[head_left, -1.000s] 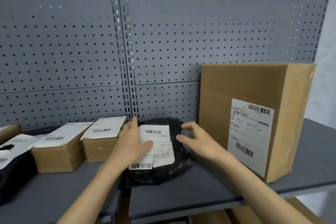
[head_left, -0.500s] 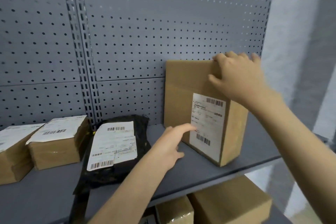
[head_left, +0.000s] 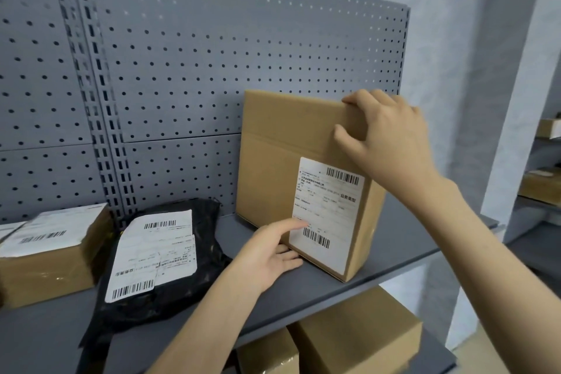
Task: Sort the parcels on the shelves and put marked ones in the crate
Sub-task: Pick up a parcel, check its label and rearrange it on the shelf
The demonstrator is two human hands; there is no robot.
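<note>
Tight at the back, open at the front edge.
The tall box (head_left: 303, 161) stands hard against the pegboard (head_left: 212, 55), blocking the rear; bare shelf (head_left: 394, 249) lies open to its right and between it and the black bag (head_left: 170, 252).

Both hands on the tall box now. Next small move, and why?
Probably tip or pull the tall cardboard box forward off the shelf to check it. The right hand grips its top right corner, and the left hand touches its lower front beside the label. No mark is readable from here, so crate or not is undecided.
</note>
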